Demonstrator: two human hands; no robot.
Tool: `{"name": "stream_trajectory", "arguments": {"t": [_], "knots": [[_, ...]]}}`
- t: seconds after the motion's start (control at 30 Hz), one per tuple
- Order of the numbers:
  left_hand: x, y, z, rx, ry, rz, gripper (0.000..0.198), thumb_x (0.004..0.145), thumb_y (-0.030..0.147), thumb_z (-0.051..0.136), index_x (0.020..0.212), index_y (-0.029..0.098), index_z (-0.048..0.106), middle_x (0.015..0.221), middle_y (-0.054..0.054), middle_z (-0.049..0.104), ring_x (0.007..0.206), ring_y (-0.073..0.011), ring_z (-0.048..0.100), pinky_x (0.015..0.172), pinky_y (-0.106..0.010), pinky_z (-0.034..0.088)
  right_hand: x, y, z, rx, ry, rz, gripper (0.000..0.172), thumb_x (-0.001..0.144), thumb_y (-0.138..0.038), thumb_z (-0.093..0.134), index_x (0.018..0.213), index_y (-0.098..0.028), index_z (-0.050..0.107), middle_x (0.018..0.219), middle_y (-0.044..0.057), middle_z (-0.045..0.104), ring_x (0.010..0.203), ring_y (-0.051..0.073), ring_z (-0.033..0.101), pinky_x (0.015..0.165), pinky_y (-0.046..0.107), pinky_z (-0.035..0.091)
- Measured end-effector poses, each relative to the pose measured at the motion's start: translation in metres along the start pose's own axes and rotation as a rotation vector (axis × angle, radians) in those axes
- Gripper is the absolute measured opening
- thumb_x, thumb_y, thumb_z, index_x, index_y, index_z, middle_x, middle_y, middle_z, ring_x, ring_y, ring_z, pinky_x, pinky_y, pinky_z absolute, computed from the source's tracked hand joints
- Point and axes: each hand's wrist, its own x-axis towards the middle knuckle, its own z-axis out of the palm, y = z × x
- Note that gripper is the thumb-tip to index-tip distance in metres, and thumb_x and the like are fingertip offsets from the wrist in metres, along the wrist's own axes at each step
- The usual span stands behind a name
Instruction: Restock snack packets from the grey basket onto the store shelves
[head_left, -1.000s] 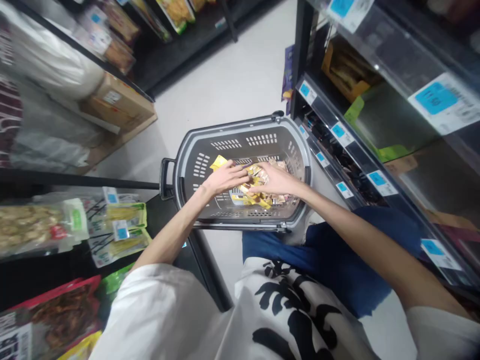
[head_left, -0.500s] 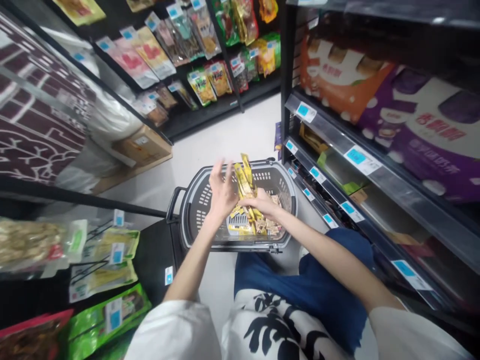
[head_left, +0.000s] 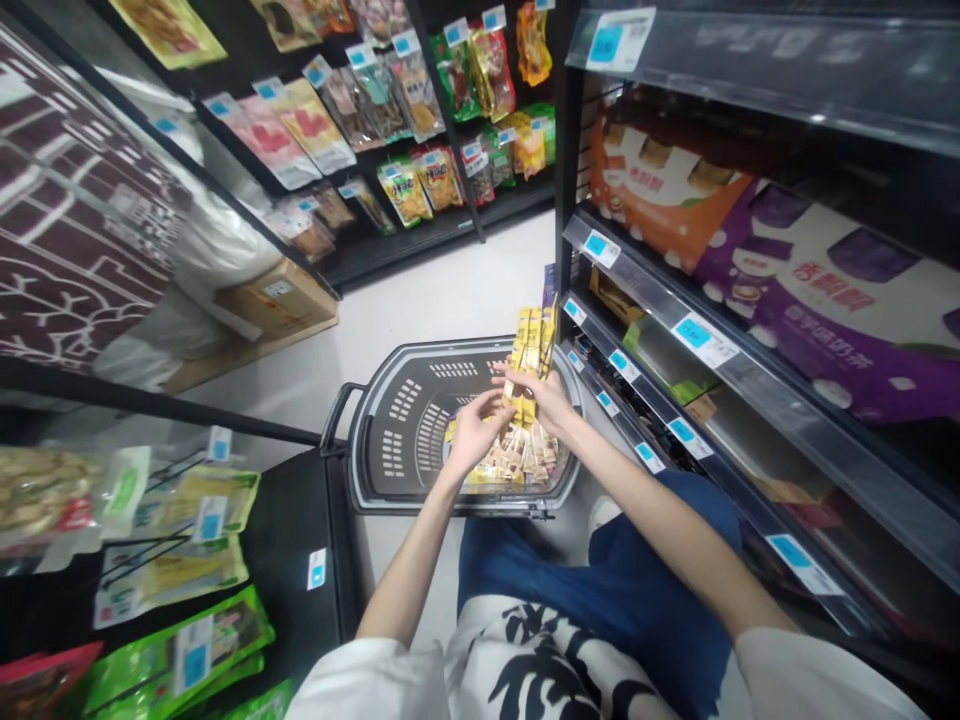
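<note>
Okay, our right hand pinches yellow sachets over the basket, far-right corner; left hand, fingers curled alongside, can't tell if pinching.

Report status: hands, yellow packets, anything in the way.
Right hand gripping yellow packets. Left hand at their lower ends, grip unclear. Tan packets in the basket below. No obstruction seen.

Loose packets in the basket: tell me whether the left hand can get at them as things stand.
Likely yes: the left hand is over the open basket, close to the loose packets, whose near side looks uncovered. The right hand, gripping yellow packets, may crowd the far side.
</note>
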Motion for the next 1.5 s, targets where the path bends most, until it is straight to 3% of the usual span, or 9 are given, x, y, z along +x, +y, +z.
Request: {"name": "stream_trajectory", "arguments": {"t": [0.13, 0.3, 0.5, 0.73, 0.8, 0.97, 1.2, 1.37, 1.5], "knots": [[0.001, 0.006, -0.005, 0.111, 0.146, 0.0, 0.034, 0.072, 0.036, 0.08, 0.1, 0.016, 0.074, 0.096, -0.009, 0.074, 0.089, -0.0217, 0.069, 0.079, -0.032, 0.057, 0.005, 0.004, -0.004, 0.016, 0.015, -0.007, 0.038, 0.068, -0.032, 0.083, 0.1, -0.015, 0.071, 0.112, 0.012, 0.075, 0.095, 0.023, 0.073, 0.077, 0.031, 0.062], [0.007, 0.011, -0.019, -0.102, 0.116, -0.067, 0.037, 0.074, 0.044, 0.08, 0.097, 0.018, 0.067, 0.081, -0.001, 0.064, 0.065, -0.0123, 0.057, 0.058, -0.024, 0.048, 0.01, 0.003, -0.01, 0.018, 0.034, -0.028, 0.044, 0.065, -0.031, 0.085, 0.104, -0.015, 0.068, 0.101, 0.008, 0.077, 0.081, 0.019, 0.073, 0.076, 0.03, 0.062], [0.022, 0.023, -0.011, -0.109, 0.043, 0.01, 0.036, 0.085, 0.052, 0.07, 0.093, 0.019, 0.057, 0.084, 0.0, 0.06, 0.077, -0.0136, 0.06, 0.071, -0.025, 0.049, 0.006, 0.009, -0.009, -0.033, -0.076, 0.105, 0.046, 0.065, -0.036, 0.084, 0.104, -0.016, 0.069, 0.096, 0.008, 0.077, 0.089, 0.022, 0.074, 0.08, 0.033, 0.061], [0.024, 0.021, 0.017, 0.294, 0.101, 0.236, 0.029, 0.099, 0.04, 0.05, 0.121, 0.021, 0.053, 0.119, -0.011, 0.061, 0.114, -0.0235, 0.059, 0.101, -0.037, 0.045, 0.018, 0.025, -0.017, -0.088, 0.035, -0.016, 0.049, 0.068, -0.047, 0.083, 0.104, -0.018, 0.067, 0.089, 0.006, 0.076, 0.089, 0.022, 0.073, 0.078, 0.031, 0.061], [0.024, 0.017, 0.019, 0.333, 0.132, 0.258, 0.027, 0.1, 0.036, 0.047, 0.121, 0.02, 0.053, 0.119, -0.011, 0.061, 0.116, -0.0241, 0.058, 0.103, -0.038, 0.044, 0.019, 0.026, -0.018, -0.053, 0.055, -0.046, 0.049, 0.067, -0.046, 0.085, 0.103, -0.017, 0.068, 0.089, 0.007, 0.076, 0.088, 0.021, 0.073, 0.079, 0.031, 0.061], [0.027, 0.005, 0.012, 0.349, 0.171, 0.157, 0.017, 0.096, 0.036, 0.054, 0.103, 0.02, 0.055, 0.098, -0.006, 0.064, 0.096, -0.0215, 0.063, 0.09, -0.035, 0.049, 0.014, 0.026, -0.014, -0.031, 0.058, -0.009, 0.048, 0.068, -0.048, 0.085, 0.1, -0.017, 0.068, 0.089, 0.007, 0.076, 0.086, 0.02, 0.072, 0.078, 0.031, 0.06], [0.027, -0.001, -0.011, -0.089, 0.178, -0.066, 0.04, 0.088, 0.054, 0.064, 0.107, 0.023, 0.047, 0.064, 0.005, 0.053, 0.053, -0.0148, 0.057, 0.053, -0.027, 0.047, 0.022, 0.024, -0.018, -0.191, 0.097, -0.031, 0.044, 0.065, -0.046, 0.087, 0.087, -0.014, 0.068, 0.078, 0.002, 0.07, 0.063, 0.011, 0.061, 0.063, 0.023, 0.053], [0.032, 0.006, -0.005, -0.106, 0.24, -0.004, 0.042, 0.08, 0.054, 0.074, 0.097, 0.022, 0.053, 0.065, 0.006, 0.054, 0.049, -0.0104, 0.053, 0.049, -0.023, 0.043, 0.026, 0.032, -0.019, -0.547, 0.035, -0.16, 0.041, 0.068, -0.04, 0.084, 0.095, -0.012, 0.072, 0.09, 0.005, 0.074, 0.085, 0.018, 0.069, 0.083, 0.031, 0.056], [0.039, 0.008, 0.001, -0.099, 0.275, 0.056, 0.042, 0.072, 0.048, 0.082, 0.093, 0.019, 0.059, 0.072, 0.002, 0.062, 0.057, -0.0103, 0.057, 0.054, -0.022, 0.046, 0.024, 0.031, -0.015, -0.599, 0.009, -0.186, 0.043, 0.072, -0.037, 0.081, 0.107, -0.014, 0.074, 0.101, 0.007, 0.076, 0.097, 0.023, 0.071, 0.094, 0.038, 0.056]]}}
